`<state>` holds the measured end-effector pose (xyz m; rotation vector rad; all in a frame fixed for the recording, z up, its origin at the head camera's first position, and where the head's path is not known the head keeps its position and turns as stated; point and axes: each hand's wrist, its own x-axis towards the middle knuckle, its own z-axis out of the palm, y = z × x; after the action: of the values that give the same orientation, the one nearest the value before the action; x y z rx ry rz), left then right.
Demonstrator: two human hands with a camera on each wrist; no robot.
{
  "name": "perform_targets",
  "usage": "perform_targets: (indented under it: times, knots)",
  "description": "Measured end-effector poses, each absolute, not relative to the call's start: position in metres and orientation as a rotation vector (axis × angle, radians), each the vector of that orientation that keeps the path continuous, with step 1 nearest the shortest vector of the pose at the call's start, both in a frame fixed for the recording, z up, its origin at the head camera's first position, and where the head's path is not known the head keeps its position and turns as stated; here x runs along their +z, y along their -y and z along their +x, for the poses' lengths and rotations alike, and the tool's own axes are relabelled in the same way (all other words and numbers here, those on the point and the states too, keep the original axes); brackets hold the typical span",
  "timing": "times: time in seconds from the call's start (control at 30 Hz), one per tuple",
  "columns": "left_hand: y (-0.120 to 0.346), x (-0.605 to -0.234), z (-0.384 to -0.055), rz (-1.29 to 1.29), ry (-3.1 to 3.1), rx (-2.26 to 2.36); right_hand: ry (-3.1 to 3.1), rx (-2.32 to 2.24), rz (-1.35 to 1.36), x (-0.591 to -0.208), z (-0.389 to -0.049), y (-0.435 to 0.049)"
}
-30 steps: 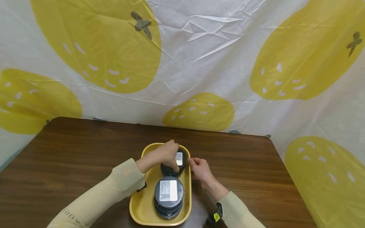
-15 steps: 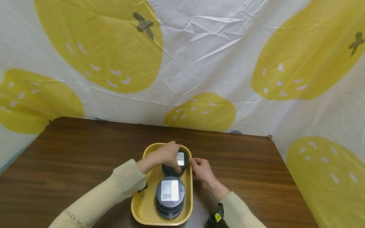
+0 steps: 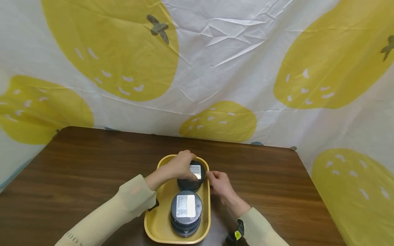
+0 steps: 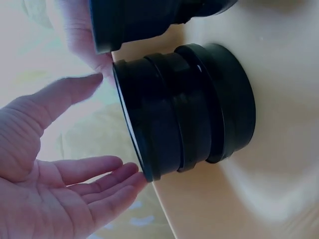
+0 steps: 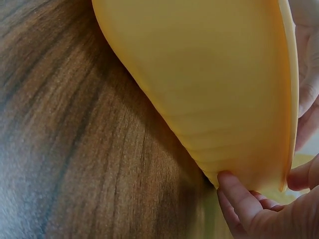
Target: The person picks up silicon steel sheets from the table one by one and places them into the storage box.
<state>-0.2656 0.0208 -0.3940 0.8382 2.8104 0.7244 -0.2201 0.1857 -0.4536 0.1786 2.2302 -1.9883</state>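
Inside a yellow, round-cornered tray (image 3: 158, 227) stand two stacks of round dark containers with white labels on top. My left hand (image 3: 181, 166) arches over the far stack (image 3: 190, 184). Seen from the left wrist, that hand (image 4: 55, 184) has its thumb apart from the stack (image 4: 164, 114), while its outstretched fingertips are at the top edge. The near stack (image 3: 186, 213) stands untouched. My right hand (image 3: 222, 186) is at the tray's far right side; in the right wrist view its thumb and fingers pinch the tray wall (image 5: 199, 74) at the rim.
The tray rests on a dark brown wooden table (image 3: 107, 160). Behind the table hangs a white cloth (image 3: 215, 68) with large yellow fruit prints. A dark strap with a yellow-green piece (image 3: 237, 235) sits at the right wrist.
My left thumb has risen from the side of the far stack. The right hand keeps its place at the tray. The whole head view has shifted slightly.
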Motion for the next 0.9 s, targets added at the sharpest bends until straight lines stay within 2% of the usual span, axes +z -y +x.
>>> perform_targets:
  times: [0.3, 0.6, 0.9]
  knots:
    - [-0.010, -0.388, -0.260, 0.907, -2.882, 0.937, -2.236, -1.988, 0.180, -0.457, -0.222, -0.191]
    - [0.005, -0.388, -0.249, 0.865, -3.004, 1.121, -2.853, -1.620, 0.066, -0.460, -0.221, -0.191]
    - [0.018, -0.397, -0.239, 0.819, -3.066, 1.260, -2.998, -1.532, 0.020, -0.465, -0.225, -0.196]
